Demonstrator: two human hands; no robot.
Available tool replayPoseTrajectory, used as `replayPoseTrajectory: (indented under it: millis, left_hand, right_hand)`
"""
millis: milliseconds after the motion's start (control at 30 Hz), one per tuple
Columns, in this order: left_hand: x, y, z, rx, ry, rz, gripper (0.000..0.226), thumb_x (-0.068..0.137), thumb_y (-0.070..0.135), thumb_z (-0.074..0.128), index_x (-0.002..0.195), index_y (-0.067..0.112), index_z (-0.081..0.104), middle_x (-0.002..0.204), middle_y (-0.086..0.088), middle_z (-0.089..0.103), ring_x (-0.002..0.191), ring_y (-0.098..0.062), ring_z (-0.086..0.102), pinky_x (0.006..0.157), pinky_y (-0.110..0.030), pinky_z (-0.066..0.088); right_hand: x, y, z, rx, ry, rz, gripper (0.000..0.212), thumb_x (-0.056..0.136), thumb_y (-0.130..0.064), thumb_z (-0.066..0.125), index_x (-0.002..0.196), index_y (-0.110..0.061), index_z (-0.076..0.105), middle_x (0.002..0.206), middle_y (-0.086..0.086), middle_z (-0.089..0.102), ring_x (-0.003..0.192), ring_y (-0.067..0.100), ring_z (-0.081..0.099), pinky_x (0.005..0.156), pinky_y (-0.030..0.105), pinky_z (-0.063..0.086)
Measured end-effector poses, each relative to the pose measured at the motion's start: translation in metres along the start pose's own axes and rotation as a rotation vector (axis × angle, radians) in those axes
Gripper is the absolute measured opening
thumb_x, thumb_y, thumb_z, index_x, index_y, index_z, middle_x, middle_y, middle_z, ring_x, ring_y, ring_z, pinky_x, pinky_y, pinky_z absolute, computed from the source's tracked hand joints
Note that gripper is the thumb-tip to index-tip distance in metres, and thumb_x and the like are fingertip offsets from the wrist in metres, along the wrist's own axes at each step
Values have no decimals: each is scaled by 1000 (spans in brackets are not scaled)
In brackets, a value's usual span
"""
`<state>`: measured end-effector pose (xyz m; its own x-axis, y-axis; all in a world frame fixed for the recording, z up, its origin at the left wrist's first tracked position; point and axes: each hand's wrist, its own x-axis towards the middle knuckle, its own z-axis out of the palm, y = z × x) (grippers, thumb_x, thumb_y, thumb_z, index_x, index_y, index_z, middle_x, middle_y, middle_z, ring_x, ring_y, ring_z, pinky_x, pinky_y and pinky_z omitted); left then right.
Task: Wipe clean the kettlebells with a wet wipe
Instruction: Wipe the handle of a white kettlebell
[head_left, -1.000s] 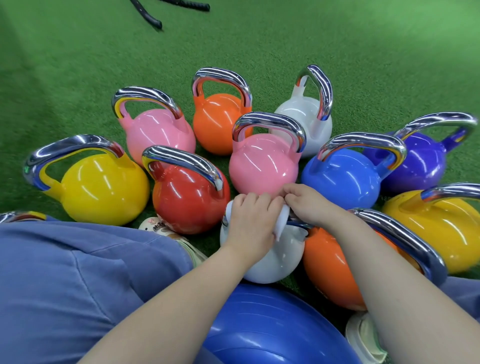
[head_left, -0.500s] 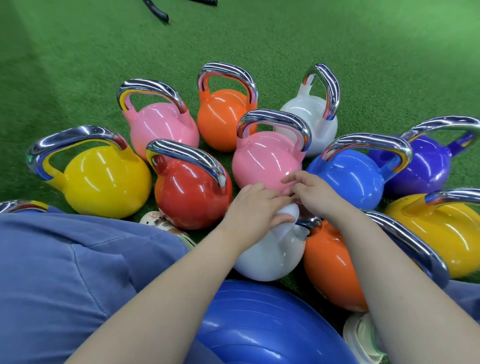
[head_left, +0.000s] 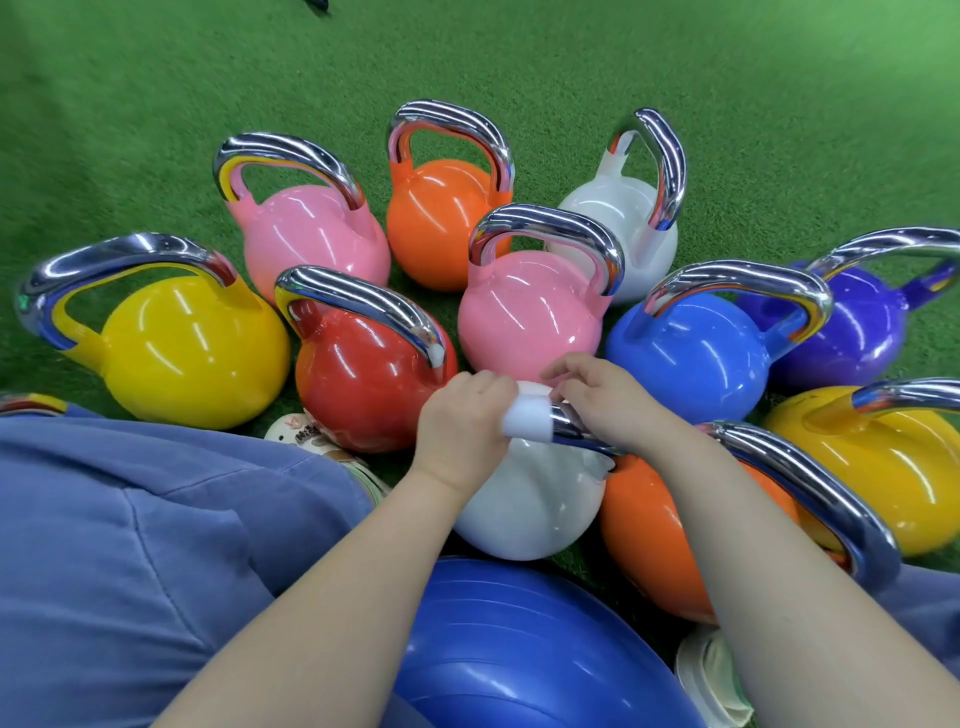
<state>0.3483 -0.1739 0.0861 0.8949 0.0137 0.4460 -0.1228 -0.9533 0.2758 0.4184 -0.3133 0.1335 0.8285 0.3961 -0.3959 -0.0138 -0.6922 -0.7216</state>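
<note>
On the green turf (head_left: 571, 62), right in front of me, the nearest white kettlebell (head_left: 524, 504) stands between a red kettlebell (head_left: 363, 384) on its left and an orange kettlebell (head_left: 649, 530) on its right. My left hand (head_left: 462, 426) is curled over the left end of its chrome handle (head_left: 571, 428), holding a white wet wipe (head_left: 527, 413) wrapped around the bar. My right hand (head_left: 608, 402) sits just beside it on the same handle, its fingers (head_left: 563, 371) bent and pinching the upper edge of the wipe. Both hands are therefore clamped on the wipe, close together, with only a short stretch of it showing between them.

Behind my hands stands a pink kettlebell (head_left: 530, 317), touching or nearly touching a blue kettlebell (head_left: 691, 358) to its right. Farther right sit a purple kettlebell (head_left: 852, 332) and a yellow kettlebell (head_left: 883, 467) near the right edge of the turf as I see it. In the far row I see a second pink kettlebell (head_left: 311, 239), a second orange kettlebell (head_left: 441, 218) and a second white kettlebell (head_left: 618, 218). A large yellow kettlebell (head_left: 192, 348) stands at the left. All of them are upright with chrome handles.

Closest to me, a blue exercise ball (head_left: 519, 649) fills the bottom centre, just below the white kettlebell I am working on. My blue trouser leg (head_left: 130, 545) covers the lower left, and a patterned shoe (head_left: 311, 436) peeks out beside the red kettlebell. A pale shoe (head_left: 706, 675) shows at the lower right, partly hidden by my forearm.
</note>
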Motion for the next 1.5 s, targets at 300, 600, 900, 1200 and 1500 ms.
replayPoseTrajectory:
  millis: [300,600,900,1200,1500]
  left_hand:
    - [-18,0,18,-771,73,-978,8,77,9,67,78,9,59,70,6,56,68,-10,48,57,-14,40]
    - [-27,-3,36,-955,40,-1156,35,77,5,69,108,17,60,107,-6,66,103,-20,61,88,-24,47]
    - [-9,3,7,-725,24,-823,8,80,21,69,79,16,64,68,18,56,68,1,53,62,-12,37]
    - [28,12,-32,-22,-520,-144,9,81,17,52,89,18,55,92,0,62,87,-24,57,56,-27,24]
    - [50,78,-29,244,-632,165,21,85,20,53,105,20,60,105,2,65,98,-18,62,66,-26,33]
  right_hand:
    - [-6,-2,6,-77,121,34,26,87,-14,40,96,-22,63,87,1,62,88,21,56,79,31,45]
    - [-10,-2,11,-154,182,35,27,89,-15,37,99,-19,61,100,5,63,93,23,54,78,31,44]
    - [-10,-1,10,-180,200,34,29,89,-14,37,103,-19,62,103,6,65,95,23,54,79,32,44]
    - [-10,-4,5,-134,138,55,35,90,-10,38,120,-19,55,116,7,61,106,24,53,87,33,43]
    - [-16,1,-13,840,233,140,18,93,1,42,98,-9,56,89,7,61,79,14,59,75,19,48]
